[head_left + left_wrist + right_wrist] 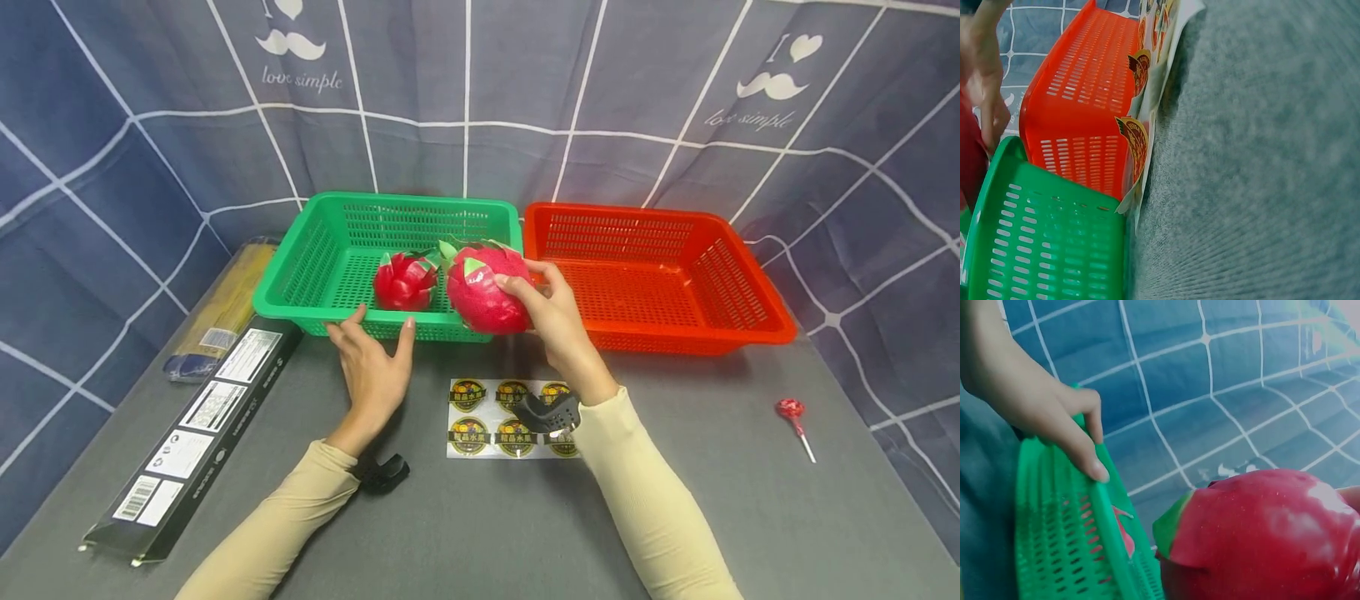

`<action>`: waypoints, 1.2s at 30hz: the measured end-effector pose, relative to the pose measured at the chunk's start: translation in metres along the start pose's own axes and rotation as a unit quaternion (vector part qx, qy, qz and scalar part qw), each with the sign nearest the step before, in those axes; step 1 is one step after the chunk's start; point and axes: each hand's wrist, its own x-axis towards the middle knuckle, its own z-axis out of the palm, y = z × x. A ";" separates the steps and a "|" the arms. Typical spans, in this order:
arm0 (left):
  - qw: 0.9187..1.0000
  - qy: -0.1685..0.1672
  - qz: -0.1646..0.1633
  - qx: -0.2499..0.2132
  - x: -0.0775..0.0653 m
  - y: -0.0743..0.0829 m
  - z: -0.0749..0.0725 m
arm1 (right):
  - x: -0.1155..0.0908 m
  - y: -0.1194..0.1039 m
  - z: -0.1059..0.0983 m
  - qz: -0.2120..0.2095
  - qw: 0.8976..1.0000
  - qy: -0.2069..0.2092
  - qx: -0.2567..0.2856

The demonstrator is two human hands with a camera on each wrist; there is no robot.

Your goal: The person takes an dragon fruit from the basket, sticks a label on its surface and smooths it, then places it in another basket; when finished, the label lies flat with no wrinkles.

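My right hand [558, 321] holds a dragon fruit [487, 287], pink-red with green leaf tips, above the front right corner of a green basket [307, 312]. The fruit's glossy skin fills the lower right of the right wrist view, with a green tip [1172, 528] showing. A second dragon fruit [405, 282] sits inside the green basket. My left hand [371, 367] rests against that basket's front rim, thumb and index finger spread along it. The right wrist view shows the left hand [1054, 409] touching the rim from the side.
An orange-red basket [637, 292] stands right of the green one. A sheet of round stickers [480, 417] lies in front of them. A long black box [202, 433] and a yellow package [225, 308] lie left. A red lollipop [791, 410] lies right.
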 end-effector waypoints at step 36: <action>1.000 0.002 0.007 -0.001 0.000 0.000 0.002 | -0.166 0.158 -0.031 -0.115 0.993 -0.027 0.012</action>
